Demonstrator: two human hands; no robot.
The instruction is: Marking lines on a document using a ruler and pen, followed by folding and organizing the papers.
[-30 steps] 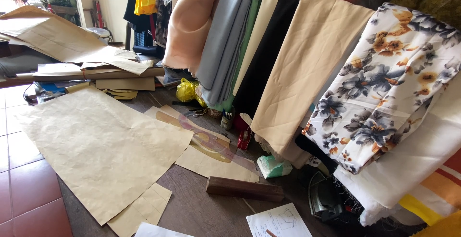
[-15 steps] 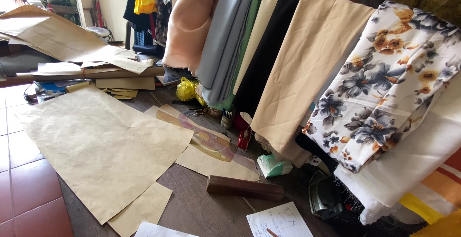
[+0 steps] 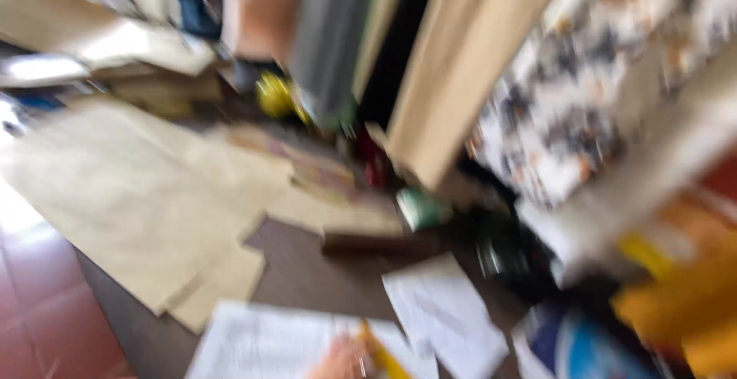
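Frame badly blurred. One hand at bottom edge — which one, can't tell — beside a yellow pencil, over white paper sheets; grip unreadable. Brown paper patterns lie flat on table — spread for use, likely.

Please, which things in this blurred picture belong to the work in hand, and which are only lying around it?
In hand:
- hand at the bottom edge, too blurred to say which
- thin yellow stick beside it, perhaps a pencil
- white paper sheet below it

Lying about:
- large tan paper pieces
- dark brown block
- hanging beige cloth
- flowered cloth
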